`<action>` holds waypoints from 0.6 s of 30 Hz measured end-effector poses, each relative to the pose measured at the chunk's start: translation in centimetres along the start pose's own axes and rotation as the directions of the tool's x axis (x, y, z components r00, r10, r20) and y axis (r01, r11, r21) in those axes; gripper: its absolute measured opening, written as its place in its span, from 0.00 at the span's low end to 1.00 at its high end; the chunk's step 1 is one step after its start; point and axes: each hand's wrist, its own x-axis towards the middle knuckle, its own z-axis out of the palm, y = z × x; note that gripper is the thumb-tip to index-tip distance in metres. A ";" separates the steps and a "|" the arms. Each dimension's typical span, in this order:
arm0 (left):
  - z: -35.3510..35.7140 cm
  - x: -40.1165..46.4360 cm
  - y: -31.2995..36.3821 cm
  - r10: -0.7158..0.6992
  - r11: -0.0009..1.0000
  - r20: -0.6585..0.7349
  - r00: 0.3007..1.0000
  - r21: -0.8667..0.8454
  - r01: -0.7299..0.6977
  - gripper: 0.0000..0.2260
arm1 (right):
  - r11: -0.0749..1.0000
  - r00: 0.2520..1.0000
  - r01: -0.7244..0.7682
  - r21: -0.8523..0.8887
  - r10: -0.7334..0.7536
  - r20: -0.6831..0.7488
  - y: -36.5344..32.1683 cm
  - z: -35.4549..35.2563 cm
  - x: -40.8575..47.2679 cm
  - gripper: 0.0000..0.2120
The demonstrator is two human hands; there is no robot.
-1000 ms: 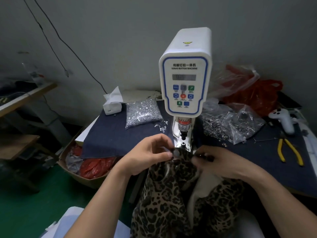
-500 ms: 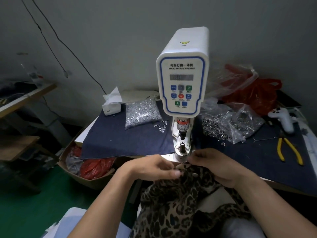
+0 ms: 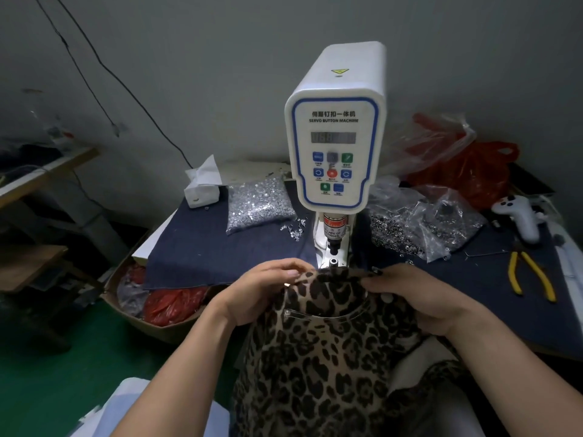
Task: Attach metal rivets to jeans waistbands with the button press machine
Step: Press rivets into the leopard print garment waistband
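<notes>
Pinching waistband [image 3: 334,275] edge: left hand [image 3: 265,285], right hand [image 3: 407,294], below press machine [image 3: 336,127].

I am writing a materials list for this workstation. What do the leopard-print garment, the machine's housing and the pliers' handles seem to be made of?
Leopard-print garment: woven cloth, probably printed denim or twill; matte, it folds and shows a stitched pocket seam.
Machine's housing: smooth white plastic by its look, with rounded moulded corners and a slight sheen.
Pliers' handles: yellow coating, likely rubber or plastic dip; the core is hidden.

Rivet bag [image 3: 257,201] left of the button press machine [image 3: 336,130], pliers [image 3: 531,275] far right, jeans [image 3: 328,342] before it
</notes>
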 end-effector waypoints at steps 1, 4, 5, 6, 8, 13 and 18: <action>-0.2 -0.2 0.0 -0.047 0.996 0.007 0.999 -0.076 0.047 0.18 | 0.998 1.000 0.019 0.064 -0.020 0.017 0.1 -0.3 0.0 0.19; -0.4 -0.5 -0.5 -0.148 0.989 -0.009 0.989 0.022 0.148 0.21 | 0.985 0.994 0.038 0.167 -0.053 0.091 0.4 -0.3 0.0 0.21; 0.2 -0.6 -0.4 -0.176 0.973 -0.027 0.984 0.146 0.178 0.21 | 0.982 0.994 0.037 0.186 -0.056 0.098 0.6 -0.2 0.2 0.20; 1.0 -0.6 -0.3 -0.196 0.934 -0.029 0.980 0.299 0.196 0.20 | 0.980 0.994 0.030 0.199 -0.050 0.096 0.8 0.1 0.4 0.20; 2.2 0.0 -0.6 -0.168 0.842 -0.025 0.985 0.516 0.157 0.18 | 0.977 0.996 0.017 0.211 -0.034 0.078 1.1 0.7 1.2 0.19; 2.7 0.9 -2.5 0.039 0.993 -0.221 0.974 0.116 -0.013 0.14 | 0.995 1.000 -0.030 0.094 0.029 0.011 2.2 1.0 2.6 0.23; 2.6 2.1 -2.8 -0.168 0.971 -0.325 0.931 -0.218 0.099 0.12 | 0.885 0.975 0.067 -0.462 -0.158 -0.160 1.8 -0.6 3.5 0.04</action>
